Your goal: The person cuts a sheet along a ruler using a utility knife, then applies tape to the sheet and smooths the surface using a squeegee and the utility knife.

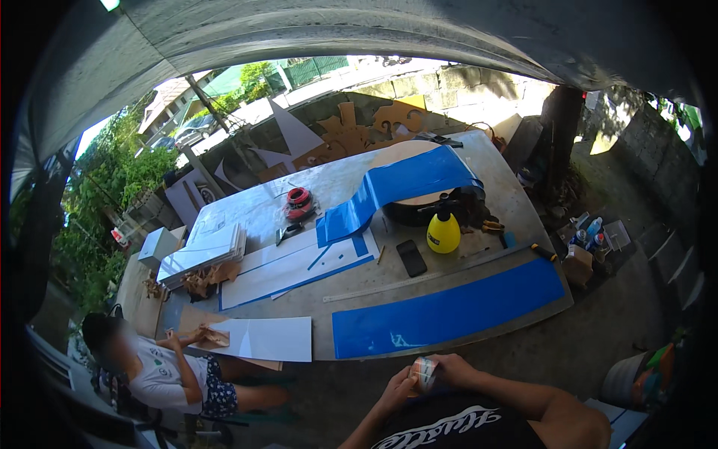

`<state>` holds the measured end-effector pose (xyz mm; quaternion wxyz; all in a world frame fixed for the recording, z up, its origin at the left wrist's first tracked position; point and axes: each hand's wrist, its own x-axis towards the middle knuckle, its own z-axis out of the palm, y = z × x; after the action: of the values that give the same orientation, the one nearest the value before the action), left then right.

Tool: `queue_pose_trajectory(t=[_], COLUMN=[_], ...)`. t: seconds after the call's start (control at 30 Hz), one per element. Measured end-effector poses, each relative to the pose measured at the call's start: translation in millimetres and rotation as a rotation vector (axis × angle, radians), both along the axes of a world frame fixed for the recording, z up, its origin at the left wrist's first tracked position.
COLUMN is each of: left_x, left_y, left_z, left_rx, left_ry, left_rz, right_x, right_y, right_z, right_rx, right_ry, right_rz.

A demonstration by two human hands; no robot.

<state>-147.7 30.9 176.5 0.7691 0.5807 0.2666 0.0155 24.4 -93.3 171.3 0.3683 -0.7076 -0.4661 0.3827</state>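
Close to my body, just off the table's near edge, I hold a small packet-like thing [425, 370] with pale and orange patches; its exact kind is too small to make out. My left hand [397, 392] grips it from one side, fingers closed. On its other side my right hand [455, 371] has its fingers closed on it too. Beyond my hands, a long blue sheet [449, 308] lies flat along the near edge. Behind that sheet rests a long metal ruler [434, 274], with a utility knife [544, 253] near its right end.
A yellow spray bottle [443, 234], a dark phone [411, 258] and a draped blue sheet [404, 179] are on the table [258, 202]. At left, a co-worker [176, 367] holds brown paper on a white panel [269, 338]. White panels [198, 254] are stacked behind.
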Motion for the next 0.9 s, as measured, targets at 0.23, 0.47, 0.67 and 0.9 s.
queue_pose_trajectory(t=[0.23,0.47,0.67,0.9], left_x=[-58.8,-62.7,-42.2,-34.7], left_y=[22.8,41.1,25.5,15.9], left_z=[-1.2,23.0,8.3,-11.6], left_rx=[-0.193,-0.055,-0.370,-0.372], left_ry=[0.046,0.121,0.092,-0.043], left_rz=[0.121,-0.007,0.124,-0.008], right_x=[-43.0,-43.0,-43.4,-16.4], right_y=[1.6,33.6,43.6,28.7], right_z=[34.6,106.7,103.4,84.3], right_rx=[0.057,0.034,0.016,-0.023], right_ry=[-0.013,0.178,-0.036,0.033], right_rz=[0.219,0.377,0.416,0.451])
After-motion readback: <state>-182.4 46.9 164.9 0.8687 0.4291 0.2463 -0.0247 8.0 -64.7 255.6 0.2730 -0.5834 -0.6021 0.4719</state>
